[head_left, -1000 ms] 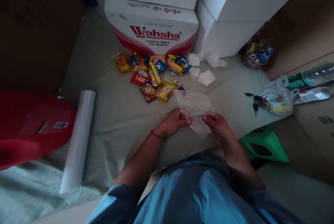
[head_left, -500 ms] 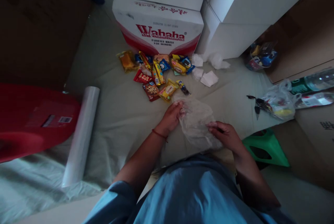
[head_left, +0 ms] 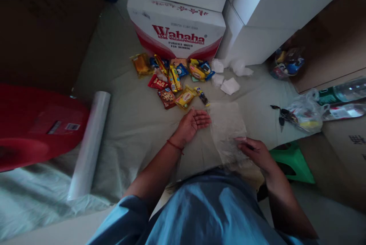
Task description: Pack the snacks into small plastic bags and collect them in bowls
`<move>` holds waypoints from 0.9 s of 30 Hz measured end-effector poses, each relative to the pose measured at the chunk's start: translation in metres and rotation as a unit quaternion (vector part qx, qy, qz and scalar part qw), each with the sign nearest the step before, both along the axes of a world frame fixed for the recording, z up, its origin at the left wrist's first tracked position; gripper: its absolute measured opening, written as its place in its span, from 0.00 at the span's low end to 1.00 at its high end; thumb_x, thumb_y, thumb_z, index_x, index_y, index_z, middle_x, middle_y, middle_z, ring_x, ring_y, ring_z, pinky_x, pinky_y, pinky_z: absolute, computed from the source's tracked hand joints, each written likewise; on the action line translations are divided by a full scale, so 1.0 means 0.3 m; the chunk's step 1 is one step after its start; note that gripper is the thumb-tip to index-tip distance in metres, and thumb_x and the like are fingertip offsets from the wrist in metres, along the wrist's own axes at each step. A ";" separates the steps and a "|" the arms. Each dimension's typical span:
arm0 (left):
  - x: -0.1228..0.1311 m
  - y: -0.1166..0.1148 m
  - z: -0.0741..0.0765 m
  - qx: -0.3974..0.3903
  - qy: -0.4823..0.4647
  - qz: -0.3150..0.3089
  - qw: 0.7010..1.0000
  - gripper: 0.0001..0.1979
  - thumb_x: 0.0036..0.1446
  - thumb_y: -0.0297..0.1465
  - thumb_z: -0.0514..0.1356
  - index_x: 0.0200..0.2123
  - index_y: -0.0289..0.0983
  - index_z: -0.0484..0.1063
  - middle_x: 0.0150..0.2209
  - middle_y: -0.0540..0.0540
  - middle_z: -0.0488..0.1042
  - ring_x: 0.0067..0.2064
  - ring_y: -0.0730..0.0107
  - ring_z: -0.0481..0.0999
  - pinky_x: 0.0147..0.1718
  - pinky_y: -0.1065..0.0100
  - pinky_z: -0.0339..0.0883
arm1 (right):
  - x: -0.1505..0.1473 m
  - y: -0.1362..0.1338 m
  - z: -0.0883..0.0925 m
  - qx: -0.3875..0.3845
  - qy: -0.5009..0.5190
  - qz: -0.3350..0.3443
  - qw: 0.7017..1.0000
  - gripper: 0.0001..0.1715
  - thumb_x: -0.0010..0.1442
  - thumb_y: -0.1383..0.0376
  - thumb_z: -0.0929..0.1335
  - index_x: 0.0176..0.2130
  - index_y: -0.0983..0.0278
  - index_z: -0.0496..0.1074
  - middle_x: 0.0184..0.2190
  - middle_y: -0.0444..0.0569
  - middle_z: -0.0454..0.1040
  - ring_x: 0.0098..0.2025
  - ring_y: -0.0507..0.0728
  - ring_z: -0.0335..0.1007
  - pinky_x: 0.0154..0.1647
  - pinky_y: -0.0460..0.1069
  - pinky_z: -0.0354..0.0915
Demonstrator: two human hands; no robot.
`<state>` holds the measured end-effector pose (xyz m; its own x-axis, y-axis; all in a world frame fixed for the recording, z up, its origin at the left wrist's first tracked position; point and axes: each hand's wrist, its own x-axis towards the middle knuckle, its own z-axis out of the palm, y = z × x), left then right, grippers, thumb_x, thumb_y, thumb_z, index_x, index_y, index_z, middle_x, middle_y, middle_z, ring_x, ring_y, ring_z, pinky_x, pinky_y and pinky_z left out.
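Note:
A thin, see-through plastic bag (head_left: 228, 127) is spread out in front of me. My right hand (head_left: 254, 151) pinches its right side between thumb and fingers. At the bag's left edge my left hand (head_left: 193, 125) lies palm up, fingers stretched out, with nothing in it; I cannot tell whether the fingertips touch the film. Beyond the hands lies a loose pile of wrapped snacks, among them a yellow packet (head_left: 185, 97), a brown cookie packet (head_left: 166, 97), a red packet (head_left: 158, 82) and a small blue-and-yellow one (head_left: 202, 96).
Crumpled white pieces (head_left: 230, 86) lie right of the snacks, before a Wahaba-style water carton (head_left: 180, 33). A clear film roll (head_left: 89, 146) and red object (head_left: 37, 127) are at left. At right are a snack tub (head_left: 286, 70), plastic bottles (head_left: 349, 92) and a green stool (head_left: 294, 163).
My left hand has let go of the bag and opened palm up. The bag, bunched before, now lies flatter and straighter, still held by my right hand, which has shifted slightly right.

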<state>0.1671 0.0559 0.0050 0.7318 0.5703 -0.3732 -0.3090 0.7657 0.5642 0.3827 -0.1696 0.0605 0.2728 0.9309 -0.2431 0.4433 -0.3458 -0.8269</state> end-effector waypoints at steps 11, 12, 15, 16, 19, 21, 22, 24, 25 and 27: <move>0.015 -0.017 -0.013 0.051 0.051 0.012 0.997 0.38 0.43 0.33 0.78 0.54 0.36 0.65 0.37 0.45 0.81 0.21 0.84 0.63 0.21 0.75 0.53 | -0.099 0.018 0.020 0.016 -0.005 0.152 0.988 0.19 0.71 0.56 0.67 0.56 0.56 0.80 0.37 0.48 0.84 0.36 0.54 0.80 0.39 0.47 0.74; 0.014 -0.016 -0.011 0.050 0.048 0.020 0.997 0.37 0.43 0.34 0.78 0.53 0.35 0.66 0.37 0.45 0.81 0.20 0.85 0.61 0.20 0.75 0.51 | -0.098 0.013 0.019 0.015 -0.003 0.158 0.987 0.19 0.72 0.57 0.67 0.57 0.55 0.80 0.38 0.48 0.84 0.36 0.54 0.80 0.39 0.47 0.74; 0.009 -0.012 -0.002 0.049 0.037 0.048 0.997 0.29 0.46 0.35 0.75 0.49 0.35 0.71 0.33 0.49 0.79 0.19 0.86 0.57 0.20 0.75 0.50 | -0.075 0.000 0.017 0.018 0.000 0.154 0.988 0.19 0.71 0.56 0.68 0.57 0.55 0.80 0.43 0.51 0.84 0.41 0.57 0.82 0.43 0.49 0.75; 0.008 -0.012 0.000 0.051 0.035 0.054 0.997 0.26 0.47 0.36 0.75 0.48 0.35 0.73 0.30 0.51 0.77 0.19 0.86 0.56 0.20 0.75 0.50 | -0.063 -0.004 0.017 0.018 -0.001 0.148 0.989 0.19 0.70 0.56 0.68 0.56 0.55 0.80 0.44 0.51 0.84 0.43 0.57 0.82 0.45 0.50 0.76; 0.008 -0.012 0.003 0.058 0.032 0.060 0.996 0.20 0.49 0.35 0.73 0.44 0.35 0.76 0.24 0.55 0.71 0.19 0.85 0.58 0.19 0.75 0.50 | -0.019 -0.016 0.020 0.004 -0.010 0.119 0.993 0.18 0.69 0.55 0.70 0.55 0.55 0.81 0.46 0.51 0.84 0.45 0.59 0.83 0.48 0.52 0.76; 0.010 -0.012 0.001 0.059 0.035 0.065 0.996 0.17 0.50 0.37 0.73 0.41 0.35 0.77 0.23 0.56 0.69 0.18 0.84 0.59 0.19 0.75 0.50 | 0.009 -0.025 0.021 -0.012 -0.017 0.094 0.995 0.19 0.67 0.54 0.70 0.55 0.54 0.81 0.48 0.51 0.84 0.47 0.60 0.83 0.50 0.54 0.77; 0.010 -0.012 0.001 0.057 0.037 0.070 0.995 0.16 0.50 0.37 0.72 0.39 0.35 0.76 0.23 0.56 0.69 0.18 0.84 0.59 0.18 0.75 0.51 | 0.021 -0.029 0.020 -0.019 -0.020 0.080 0.996 0.20 0.67 0.53 0.70 0.55 0.54 0.81 0.49 0.51 0.84 0.47 0.61 0.83 0.50 0.54 0.77; 0.010 -0.014 0.001 0.051 0.034 0.083 0.995 0.15 0.50 0.38 0.71 0.37 0.36 0.75 0.23 0.55 0.70 0.18 0.82 0.62 0.18 0.74 0.53 | 0.042 -0.037 0.013 -0.033 -0.025 0.051 0.998 0.22 0.66 0.52 0.71 0.55 0.55 0.80 0.50 0.51 0.83 0.48 0.62 0.82 0.51 0.56 0.77; 0.009 -0.014 0.002 0.049 0.028 0.086 0.995 0.15 0.50 0.37 0.70 0.37 0.36 0.75 0.24 0.54 0.71 0.19 0.81 0.63 0.18 0.74 0.54 | 0.051 -0.040 0.007 -0.037 -0.027 0.038 0.998 0.23 0.65 0.51 0.71 0.56 0.55 0.80 0.50 0.52 0.83 0.49 0.62 0.82 0.51 0.56 0.77; 0.006 -0.016 0.007 0.053 0.015 0.082 0.995 0.15 0.50 0.36 0.68 0.40 0.35 0.75 0.27 0.51 0.76 0.20 0.80 0.65 0.19 0.73 0.56 | 0.066 -0.045 -0.008 -0.046 -0.033 0.017 0.998 0.25 0.65 0.51 0.71 0.57 0.56 0.79 0.50 0.52 0.83 0.49 0.63 0.82 0.50 0.56 0.77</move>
<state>0.1688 0.0513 0.0071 0.6151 0.7184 -0.3248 -0.4059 0.6417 0.6508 0.4026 -0.1831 0.0580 0.2599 0.9140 -0.3116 0.5077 -0.4038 -0.7610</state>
